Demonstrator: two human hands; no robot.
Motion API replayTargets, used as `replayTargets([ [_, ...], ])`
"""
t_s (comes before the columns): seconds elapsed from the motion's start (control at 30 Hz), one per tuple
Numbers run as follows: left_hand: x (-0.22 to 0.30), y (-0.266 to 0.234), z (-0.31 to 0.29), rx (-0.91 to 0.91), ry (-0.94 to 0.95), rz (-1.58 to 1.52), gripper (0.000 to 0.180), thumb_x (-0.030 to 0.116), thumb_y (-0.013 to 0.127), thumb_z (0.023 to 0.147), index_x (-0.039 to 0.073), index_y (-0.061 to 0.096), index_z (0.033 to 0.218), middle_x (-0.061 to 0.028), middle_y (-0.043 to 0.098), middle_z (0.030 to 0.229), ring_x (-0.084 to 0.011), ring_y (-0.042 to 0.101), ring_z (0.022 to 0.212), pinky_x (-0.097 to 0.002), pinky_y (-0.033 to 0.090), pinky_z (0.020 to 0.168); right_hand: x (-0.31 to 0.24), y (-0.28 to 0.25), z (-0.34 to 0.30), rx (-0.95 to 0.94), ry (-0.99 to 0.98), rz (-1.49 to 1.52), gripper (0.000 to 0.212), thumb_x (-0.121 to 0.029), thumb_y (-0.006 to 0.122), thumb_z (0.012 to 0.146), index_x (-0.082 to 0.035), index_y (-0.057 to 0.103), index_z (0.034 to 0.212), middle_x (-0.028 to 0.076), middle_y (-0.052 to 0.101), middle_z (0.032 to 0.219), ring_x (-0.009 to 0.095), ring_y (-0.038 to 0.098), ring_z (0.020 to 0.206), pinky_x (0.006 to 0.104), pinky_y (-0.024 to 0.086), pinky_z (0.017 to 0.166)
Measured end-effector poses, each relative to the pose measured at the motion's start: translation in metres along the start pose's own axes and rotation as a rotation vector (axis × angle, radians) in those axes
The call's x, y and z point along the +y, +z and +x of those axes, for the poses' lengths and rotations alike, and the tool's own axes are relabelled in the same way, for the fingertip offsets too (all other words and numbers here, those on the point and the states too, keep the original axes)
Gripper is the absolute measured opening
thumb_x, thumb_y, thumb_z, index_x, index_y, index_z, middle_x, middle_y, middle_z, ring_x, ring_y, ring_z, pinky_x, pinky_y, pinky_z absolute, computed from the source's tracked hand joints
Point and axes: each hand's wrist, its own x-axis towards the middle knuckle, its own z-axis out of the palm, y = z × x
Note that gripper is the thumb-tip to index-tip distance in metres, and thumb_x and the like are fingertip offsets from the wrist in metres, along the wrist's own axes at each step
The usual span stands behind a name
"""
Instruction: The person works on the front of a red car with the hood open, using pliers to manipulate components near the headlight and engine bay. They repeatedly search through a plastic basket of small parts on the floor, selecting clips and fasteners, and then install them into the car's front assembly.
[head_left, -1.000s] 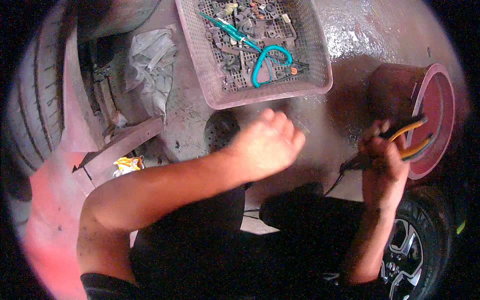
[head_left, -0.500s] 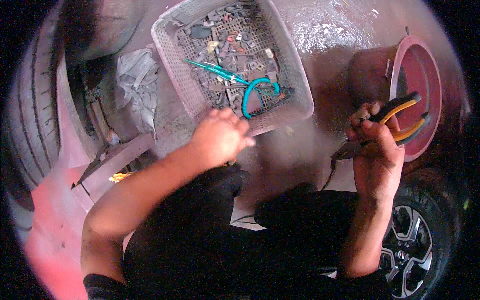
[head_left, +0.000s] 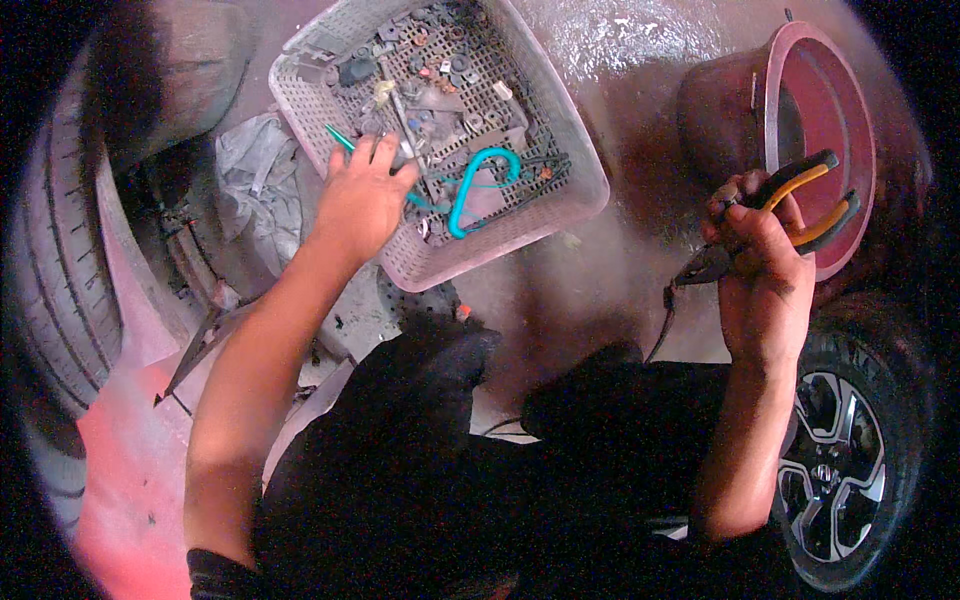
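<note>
My left hand [head_left: 362, 205] reaches over the near left side of a grey plastic basket [head_left: 420, 277], its fingers spread. Beneath them lies a teal pen-like tester [head_left: 338, 136]; its middle is hidden by the hand, and I cannot see a grip on it. A teal looped cord [head_left: 463, 195] shows beside the fingers. On the right, my right hand [head_left: 757, 225] is closed round pliers [head_left: 800, 187] with black and yellow handles. Their dark jaws point down and left, and a thin dark strip [head_left: 664, 325] hangs at the tip; whether they pinch it I cannot tell.
Small clips, washers and scraps [head_left: 440, 85] lie in the basket. A red bucket [head_left: 822, 262] lies tilted at the right, above a wheel [head_left: 835, 470]. A grey cloth [head_left: 262, 180], a tyre [head_left: 65, 215] and a pinkish-red painted panel [head_left: 140, 480] are at the left.
My left hand has moved left and away from me, from the basket's near rim to over the teal tester. My right hand keeps the pliers, slightly higher in view.
</note>
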Motion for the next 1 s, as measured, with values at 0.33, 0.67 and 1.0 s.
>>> replayTargets([
  [0.33, 0.044, -0.018, 0.035, 0.293, 0.235, -0.028, 0.02, 0.02, 0.054, 0.086, 0.009, 0.068, 0.094, -0.012, 0.067, 0.098, -0.0298, 0.057, 0.112, -0.0537, 0.038, 0.101, -0.003, 0.021, -0.007, 0.013, -0.005, -0.094, 0.026, -0.005, 0.062, 0.084, 0.0, 0.055, 0.108, 0.008, 0.059, 0.096, 0.017, 0.056, 0.086, 0.0294, 0.044, 0.077],
  [0.67, 0.122, 0.011, 0.094, 0.131, 0.321, -0.246, 0.017, 0.016, 0.055, 0.084, 0.006, 0.067, 0.088, -0.0137, 0.07, 0.086, -0.0296, 0.068, 0.085, -0.0432, 0.055, 0.074, 0.009, 0.019, 0.0, 0.038, 0.017, -0.248, 0.029, -0.008, 0.064, 0.083, 0.0, 0.056, 0.11, 0.007, 0.061, 0.095, 0.017, 0.057, 0.085, 0.0296, 0.045, 0.077],
  [1.0, 0.099, -0.012, 0.078, 0.238, 0.221, -0.383, 0.016, 0.015, 0.056, 0.082, 0.004, 0.065, 0.09, -0.0139, 0.067, 0.091, -0.03, 0.063, 0.098, -0.0453, 0.049, 0.085, 0.015, 0.014, 0.011, 0.045, 0.05, -0.258, 0.029, -0.006, 0.066, 0.082, 0.0, 0.06, 0.11, 0.006, 0.064, 0.096, 0.016, 0.06, 0.085, 0.0281, 0.046, 0.08],
])
